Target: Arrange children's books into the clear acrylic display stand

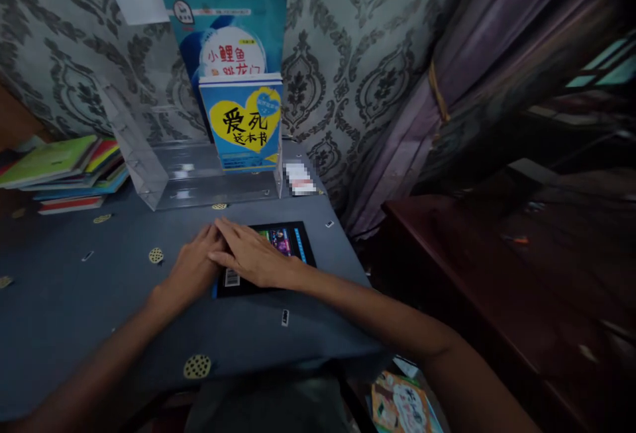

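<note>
A dark book (282,241) lies flat on the blue cloth-covered table, showing a barcode and small coloured pictures. My right hand (256,257) rests across it with the fingers stretched out. Its fingertips overlap the fingers of my left hand (199,255), which lies at the book's left side. Some of my left fingers are hidden, but the hand looks flat, and neither hand grips anything. Behind them, a clear acrylic rack (218,188) holds upright books, with a blue and yellow book (243,125) in front of a larger teal book (231,12).
A pile of thin books (74,171) sits at the left by the rack. A blurred white packet (299,178) lies right of the rack. The table (119,287) ends before a dark red cabinet (462,254). An orange-covered book (402,400) lies below the table's edge.
</note>
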The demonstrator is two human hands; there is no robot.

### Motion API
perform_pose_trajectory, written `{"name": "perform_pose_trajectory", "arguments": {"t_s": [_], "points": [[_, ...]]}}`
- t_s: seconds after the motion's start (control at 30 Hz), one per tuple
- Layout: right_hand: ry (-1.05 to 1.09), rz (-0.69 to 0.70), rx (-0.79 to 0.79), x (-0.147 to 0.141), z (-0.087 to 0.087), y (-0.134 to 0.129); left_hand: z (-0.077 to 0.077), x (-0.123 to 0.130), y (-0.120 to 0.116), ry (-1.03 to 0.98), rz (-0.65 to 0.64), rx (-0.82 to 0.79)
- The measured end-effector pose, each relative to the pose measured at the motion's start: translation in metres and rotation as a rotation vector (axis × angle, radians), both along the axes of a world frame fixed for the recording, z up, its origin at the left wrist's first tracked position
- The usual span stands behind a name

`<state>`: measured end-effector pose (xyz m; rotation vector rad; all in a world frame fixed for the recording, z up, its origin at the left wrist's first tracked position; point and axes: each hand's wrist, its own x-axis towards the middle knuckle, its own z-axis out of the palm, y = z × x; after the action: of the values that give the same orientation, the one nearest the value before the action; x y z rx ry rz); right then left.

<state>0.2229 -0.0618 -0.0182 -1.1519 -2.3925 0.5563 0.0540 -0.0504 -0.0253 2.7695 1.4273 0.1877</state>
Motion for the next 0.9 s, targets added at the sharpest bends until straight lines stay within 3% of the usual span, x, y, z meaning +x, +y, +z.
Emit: {"name": "perform_pose_trajectory", "arguments": {"t_s": [0.1, 0.2, 0.33, 0.63, 0.9], "points": [[-0.007, -0.026, -0.033, 0.021, -0.032, -0.008, -0.004, 0.005, 0.006, 0.106, -0.032, -0.01], [-0.079, -0.041, 0.016, 0.044, -0.046, -0.013, -0.008, 0.01, 0.009, 0.223, -0.039, 0.049], [-0.089, -0.128, 0.068, 0.063, -0.049, -0.016, -0.014, 0.011, 0.013, 0.237, -0.021, 0.123], [-0.14, -0.272, 0.059, 0.095, -0.054, -0.004, -0.034, -0.006, 0.035, -0.032, -0.012, 0.109], [-0.143, -0.3, 0.059, 0.105, -0.058, 0.001, -0.035, -0.006, 0.036, -0.088, 0.01, 0.06]]}}
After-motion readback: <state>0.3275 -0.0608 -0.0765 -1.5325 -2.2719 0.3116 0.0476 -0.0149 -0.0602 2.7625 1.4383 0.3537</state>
